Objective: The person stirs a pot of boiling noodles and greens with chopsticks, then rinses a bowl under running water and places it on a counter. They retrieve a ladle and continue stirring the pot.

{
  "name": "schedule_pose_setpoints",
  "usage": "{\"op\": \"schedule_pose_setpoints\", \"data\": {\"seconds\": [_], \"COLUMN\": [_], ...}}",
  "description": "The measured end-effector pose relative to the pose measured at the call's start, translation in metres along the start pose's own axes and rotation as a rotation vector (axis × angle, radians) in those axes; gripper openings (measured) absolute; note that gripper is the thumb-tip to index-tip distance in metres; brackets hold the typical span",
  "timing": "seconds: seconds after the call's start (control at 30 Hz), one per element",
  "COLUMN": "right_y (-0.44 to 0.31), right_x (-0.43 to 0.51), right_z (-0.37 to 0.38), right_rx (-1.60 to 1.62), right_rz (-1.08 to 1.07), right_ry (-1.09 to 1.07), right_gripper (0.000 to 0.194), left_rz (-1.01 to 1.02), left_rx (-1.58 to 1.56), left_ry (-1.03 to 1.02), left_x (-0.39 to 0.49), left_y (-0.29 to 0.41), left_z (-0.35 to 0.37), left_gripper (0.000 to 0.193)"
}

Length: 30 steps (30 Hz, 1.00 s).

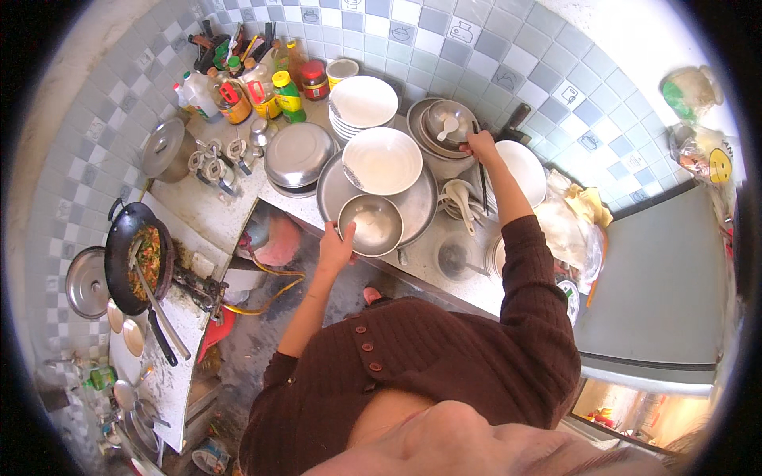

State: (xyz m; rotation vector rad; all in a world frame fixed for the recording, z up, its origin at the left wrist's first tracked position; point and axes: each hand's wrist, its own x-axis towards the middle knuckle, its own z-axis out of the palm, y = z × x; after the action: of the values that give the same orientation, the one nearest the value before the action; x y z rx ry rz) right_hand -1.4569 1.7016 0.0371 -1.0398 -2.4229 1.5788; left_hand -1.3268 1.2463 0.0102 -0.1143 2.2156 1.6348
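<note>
My left hand (336,245) grips the rim of a shallow stainless steel bowl (372,229), thumb on the inside. This bowl is over the front of a round metal tray (425,208), and its inside shows no food. Farther right, my right hand (480,147) holds a pair of dark chopsticks (484,187) that point down toward the counter. Its fingers are beside the rim of a small steel bowl (437,110), which sits in nested metal basins (418,122). A white soup spoon (448,127) lies in that small bowl. Whether my fingers touch the rim, I cannot tell.
A white bowl (382,160) stands on the tray, before stacked white bowls (363,98). White spoons (458,196) and a glass lid-like dish (458,257) lie rightward. Sauce bottles (289,95) line the back. At left, a wok (134,262) with cooked food sits on a gas burner.
</note>
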Motion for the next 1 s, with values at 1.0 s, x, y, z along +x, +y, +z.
{"op": "schedule_pose_setpoints", "data": {"seconds": [1.0], "right_y": [-0.045], "right_x": [-0.315], "right_z": [0.051], "right_rx": [0.146], "right_rz": [0.055], "right_ry": [-1.108], "right_gripper": [0.036], "left_rz": [0.216], "left_rx": [-0.870], "left_ry": [0.006], "left_x": [-0.060], "left_y": [0.056], "left_z": [0.004], "left_gripper": [0.054]}}
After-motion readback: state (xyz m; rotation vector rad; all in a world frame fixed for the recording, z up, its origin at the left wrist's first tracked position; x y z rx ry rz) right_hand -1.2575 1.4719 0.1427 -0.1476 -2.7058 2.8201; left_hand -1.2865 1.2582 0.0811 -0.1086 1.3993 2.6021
